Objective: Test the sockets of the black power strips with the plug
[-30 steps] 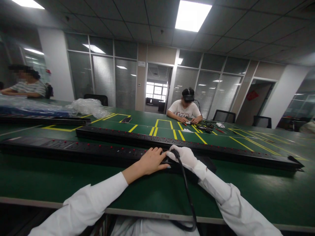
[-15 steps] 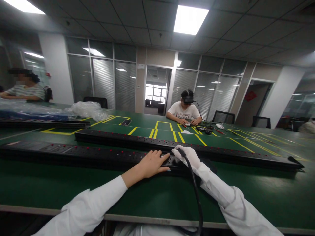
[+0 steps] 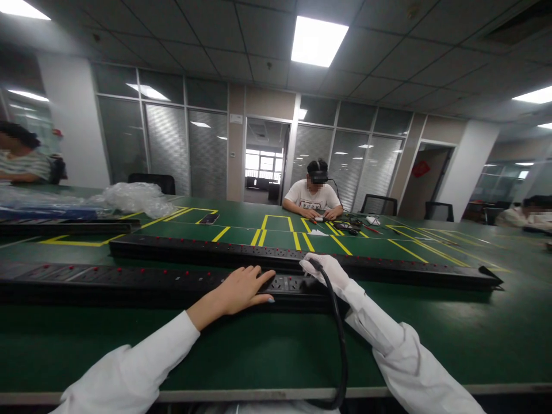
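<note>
My left hand, bare, lies over the near black power strip with its fingers stretched out and the thumb spread along the front edge. My right hand wears a white glove and pinches the plug end of a thick black cable just above the same strip's right part. The glove hides most of the plug, so I cannot tell whether it sits in a socket. From there the cable curves down past the table's front edge. Sockets and red buttons run along the strip, some showing between my hands.
Behind lies a second long black power strip. Clear plastic wrap covers the table's left side, near another dark strip. A phone lies further back. Across the green table, a person handles small parts beside cables.
The view has swung to the right. My right hand has moved rightward along the near strip, widening the gap to my left hand, which stays on the strip.
</note>
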`<state>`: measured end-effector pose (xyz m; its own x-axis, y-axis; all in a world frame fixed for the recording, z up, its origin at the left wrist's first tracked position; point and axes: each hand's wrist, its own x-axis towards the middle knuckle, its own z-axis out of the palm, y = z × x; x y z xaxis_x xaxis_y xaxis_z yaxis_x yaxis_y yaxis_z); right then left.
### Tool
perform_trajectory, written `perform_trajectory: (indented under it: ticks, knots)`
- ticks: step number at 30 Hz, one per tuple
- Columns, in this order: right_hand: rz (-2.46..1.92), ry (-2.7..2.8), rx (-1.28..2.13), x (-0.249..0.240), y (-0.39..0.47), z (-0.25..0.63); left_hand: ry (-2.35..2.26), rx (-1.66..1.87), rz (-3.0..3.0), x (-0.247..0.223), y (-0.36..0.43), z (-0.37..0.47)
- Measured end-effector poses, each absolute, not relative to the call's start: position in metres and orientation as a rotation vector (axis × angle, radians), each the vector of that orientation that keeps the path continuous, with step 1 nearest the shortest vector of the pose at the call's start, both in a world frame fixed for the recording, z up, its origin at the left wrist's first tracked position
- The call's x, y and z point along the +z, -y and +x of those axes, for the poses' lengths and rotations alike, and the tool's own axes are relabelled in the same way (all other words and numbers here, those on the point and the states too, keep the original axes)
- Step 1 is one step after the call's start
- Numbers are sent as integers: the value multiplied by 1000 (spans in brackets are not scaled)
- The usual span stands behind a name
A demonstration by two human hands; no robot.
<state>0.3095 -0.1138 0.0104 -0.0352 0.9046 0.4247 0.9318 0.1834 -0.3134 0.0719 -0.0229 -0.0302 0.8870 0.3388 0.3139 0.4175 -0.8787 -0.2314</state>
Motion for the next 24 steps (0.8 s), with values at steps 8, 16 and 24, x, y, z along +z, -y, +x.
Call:
perform_trajectory:
  ticks: [8, 16, 24]
  knots:
    - [-1739, 1938, 0, -3, 112, 290, 586, -311, -2785, -27, 22, 67]
    - [-1849, 1963, -129, -1, 106, 281, 581, -413, -2783, -30, 25, 70]
    - [-1887, 2052, -507, -4, 107, 273, 577, -460, -2749, -37, 33, 85]
